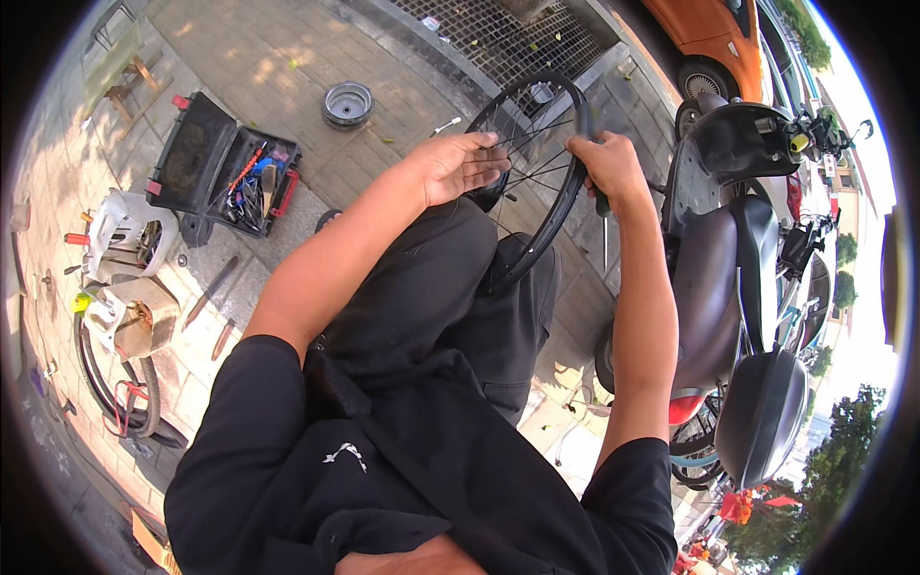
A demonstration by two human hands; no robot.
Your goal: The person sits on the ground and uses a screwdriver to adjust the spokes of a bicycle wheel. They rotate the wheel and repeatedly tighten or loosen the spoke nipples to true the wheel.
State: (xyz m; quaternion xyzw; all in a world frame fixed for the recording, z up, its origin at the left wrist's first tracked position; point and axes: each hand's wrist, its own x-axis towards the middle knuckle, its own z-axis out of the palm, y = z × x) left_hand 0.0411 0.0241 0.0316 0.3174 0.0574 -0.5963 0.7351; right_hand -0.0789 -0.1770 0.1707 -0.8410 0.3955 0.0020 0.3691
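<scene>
A spoked wheel with a black rim (556,218) stands tilted between my knees, its lower part against my dark trousers. My left hand (464,169) is at the wheel's left side, palm turned up and fingers stretched out beside the spokes; nothing shows in it. On the right side of the rim, my right hand (610,167) is closed around a screwdriver (605,230), whose dark handle comes out below the fist with its thin metal shaft pointing down. A blurred dark patch beside the right thumb hides part of the rim there.
An open black toolbox (251,182) full of hand tools lies at the left. Past it are a round metal bowl (347,104) and a drain grate (498,36). White plastic housings (129,235) and a loose tyre (146,407) are far left. A scooter (714,259) stands close on the right.
</scene>
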